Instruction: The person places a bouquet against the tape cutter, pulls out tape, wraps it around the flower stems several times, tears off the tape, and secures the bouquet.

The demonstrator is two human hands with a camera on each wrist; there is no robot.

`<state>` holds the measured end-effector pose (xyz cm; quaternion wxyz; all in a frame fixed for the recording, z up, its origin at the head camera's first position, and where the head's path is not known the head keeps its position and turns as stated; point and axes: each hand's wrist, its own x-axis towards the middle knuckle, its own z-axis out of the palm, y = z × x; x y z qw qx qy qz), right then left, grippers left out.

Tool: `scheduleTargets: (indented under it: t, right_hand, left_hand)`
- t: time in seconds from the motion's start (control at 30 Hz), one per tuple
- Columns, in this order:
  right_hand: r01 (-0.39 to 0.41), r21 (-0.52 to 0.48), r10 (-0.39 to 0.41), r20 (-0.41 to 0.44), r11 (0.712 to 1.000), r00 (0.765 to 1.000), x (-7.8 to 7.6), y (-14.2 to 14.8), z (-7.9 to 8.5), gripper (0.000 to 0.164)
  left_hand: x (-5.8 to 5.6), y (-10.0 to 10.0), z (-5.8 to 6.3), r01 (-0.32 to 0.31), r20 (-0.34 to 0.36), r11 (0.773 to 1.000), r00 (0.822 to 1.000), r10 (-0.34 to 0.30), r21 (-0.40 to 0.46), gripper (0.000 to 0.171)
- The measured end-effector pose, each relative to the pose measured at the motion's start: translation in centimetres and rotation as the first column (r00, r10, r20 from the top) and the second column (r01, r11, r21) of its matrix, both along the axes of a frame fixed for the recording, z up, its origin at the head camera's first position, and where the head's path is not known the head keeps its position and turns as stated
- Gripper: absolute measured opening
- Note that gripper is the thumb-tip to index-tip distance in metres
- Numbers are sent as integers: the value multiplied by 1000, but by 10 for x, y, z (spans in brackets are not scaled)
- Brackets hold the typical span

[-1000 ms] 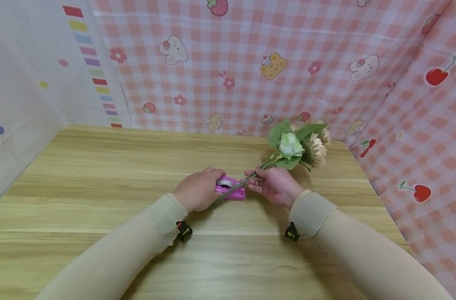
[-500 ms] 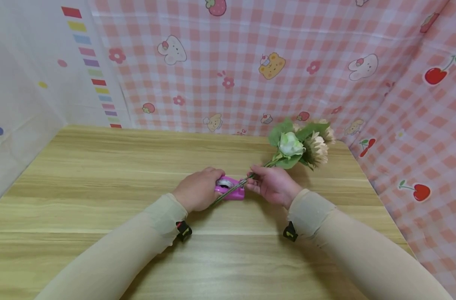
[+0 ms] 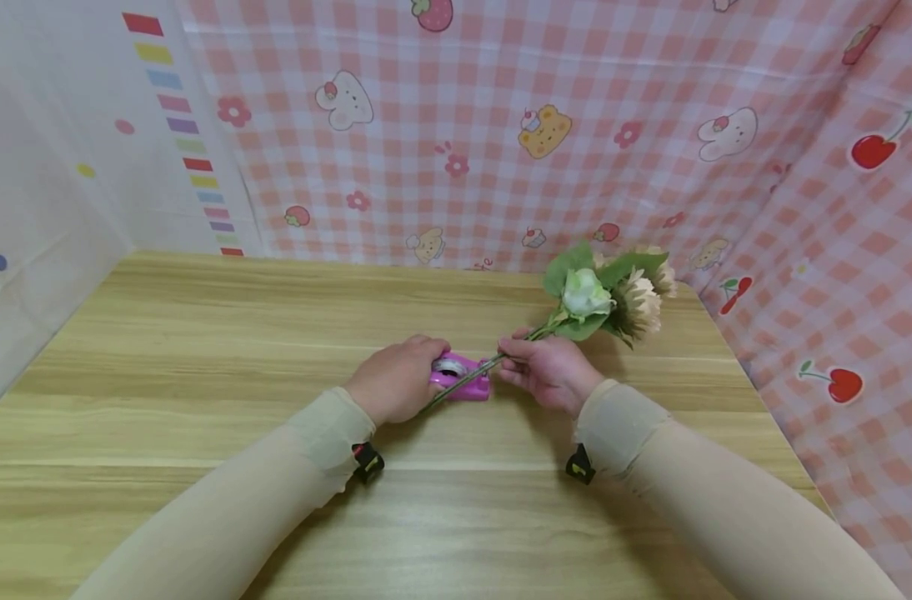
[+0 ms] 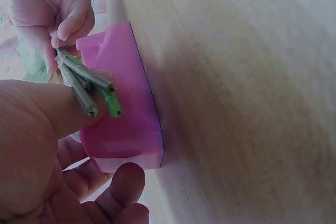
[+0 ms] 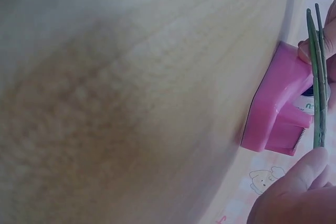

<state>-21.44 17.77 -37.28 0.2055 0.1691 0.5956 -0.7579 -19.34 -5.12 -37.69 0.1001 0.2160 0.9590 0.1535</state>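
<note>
On the table sits a pink tape dispenser [image 3: 474, 388] with a tape roll [image 3: 450, 365] in it and a toothed cutting edge [image 5: 299, 139] at one end. My left hand [image 3: 396, 379] grips the dispenser's left end, its thumb along the near side. My right hand [image 3: 553, 372] pinches a small bunch of artificial flowers by the green stems [image 5: 318, 87]. The stems slant across the dispenser, their cut ends [image 4: 92, 112] near my left thumb. Beyond the right hand spread a pale green rose [image 3: 586, 293], cream blooms [image 3: 638, 304] and green leaves.
The wood-grain table [image 3: 201, 350] runs back to a pink checked cloth [image 3: 396, 150] with cartoon prints. Another checked cloth [image 3: 876, 275] with cherries stands along the right side, and a white dotted sheet [image 3: 43, 192] along the left.
The flower heads have shifted slightly right and down. My right fingers have changed their hold, the thumb lifting half a second ago and now pressing on the stems. Left hand and dispenser stay put.
</note>
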Motion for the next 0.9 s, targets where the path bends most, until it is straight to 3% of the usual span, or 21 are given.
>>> scheduleTargets:
  t: [0.53,0.9]
  right_hand:
    - [-52,12,51,11,999,999,-3,0,4,13]
    - [-19,53,18,31,998,999,-2,2,1,35]
  left_hand:
    - [0,0,0,-6,-1,1000,1000,6,0,60]
    - [0,0,1,-2,1,1000,1000,2,7,60]
